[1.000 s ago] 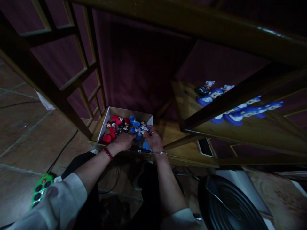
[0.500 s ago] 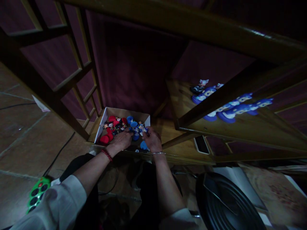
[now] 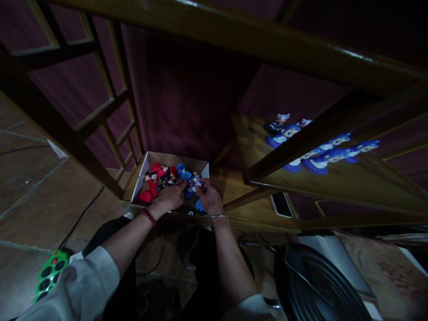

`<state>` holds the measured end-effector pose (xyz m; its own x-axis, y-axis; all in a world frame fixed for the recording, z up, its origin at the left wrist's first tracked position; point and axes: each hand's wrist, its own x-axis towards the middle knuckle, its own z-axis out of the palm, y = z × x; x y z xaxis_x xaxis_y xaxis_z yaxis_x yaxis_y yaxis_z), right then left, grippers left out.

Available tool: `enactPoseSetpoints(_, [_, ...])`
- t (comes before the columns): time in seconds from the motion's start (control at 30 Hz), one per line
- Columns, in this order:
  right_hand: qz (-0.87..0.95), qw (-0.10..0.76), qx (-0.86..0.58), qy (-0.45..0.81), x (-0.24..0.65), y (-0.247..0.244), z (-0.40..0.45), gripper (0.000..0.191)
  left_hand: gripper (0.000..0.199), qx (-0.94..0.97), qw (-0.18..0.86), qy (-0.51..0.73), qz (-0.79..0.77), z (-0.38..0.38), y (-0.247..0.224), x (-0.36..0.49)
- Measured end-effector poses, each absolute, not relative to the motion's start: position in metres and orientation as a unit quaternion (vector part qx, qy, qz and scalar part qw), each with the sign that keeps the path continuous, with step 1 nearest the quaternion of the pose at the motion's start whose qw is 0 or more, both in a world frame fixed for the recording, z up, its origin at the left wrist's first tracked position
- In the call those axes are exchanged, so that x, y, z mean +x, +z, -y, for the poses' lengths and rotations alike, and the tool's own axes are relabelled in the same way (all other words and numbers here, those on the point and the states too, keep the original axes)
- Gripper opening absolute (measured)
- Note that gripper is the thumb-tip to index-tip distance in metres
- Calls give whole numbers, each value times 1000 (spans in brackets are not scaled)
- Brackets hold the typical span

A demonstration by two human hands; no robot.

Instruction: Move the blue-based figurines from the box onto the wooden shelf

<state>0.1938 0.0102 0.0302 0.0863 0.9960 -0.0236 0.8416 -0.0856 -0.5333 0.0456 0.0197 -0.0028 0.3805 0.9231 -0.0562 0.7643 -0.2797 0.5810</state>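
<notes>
A white box on the low wooden shelf holds figurines. Red-based figurines lie in its left half, blue-based ones in its right half. My left hand, with a red bead bracelet, is over the middle of the box, its fingers closed at a blue piece; what they grip is too dark to make out. My right hand, with a thin silver bangle, is at the box's right end, fingers closed on a blue figurine.
Several blue figurines stand on the raised shelf at right. A phone lies on the low shelf. Wooden posts and a lattice frame the space. A black round stool and a green controller-shaped object are below.
My right hand has shifted slightly left and down with the blue figurine. My left hand stays over the box, its fingers moved a little.
</notes>
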Motion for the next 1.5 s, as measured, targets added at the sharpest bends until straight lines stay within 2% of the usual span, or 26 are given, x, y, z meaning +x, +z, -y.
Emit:
enactPoseSetpoints(0.33, [746, 196, -602, 206, 161, 18, -9, 27, 24, 773, 264, 144, -559, -19, 4, 16])
enactPoseSetpoints(0.8, [766, 82, -593, 234, 143, 10, -12, 27, 32, 767, 258, 141, -570, -19, 14, 1])
enactPoseSetpoints(1.13, [753, 70, -610, 235, 143, 12, -10, 27, 35, 729, 234, 256, -591, -39, 14, 17])
enactPoseSetpoints(1.5, [762, 73, -599, 236, 148, 9, -9, 26, 48, 742, 266, 223, -573, -59, -3, 40])
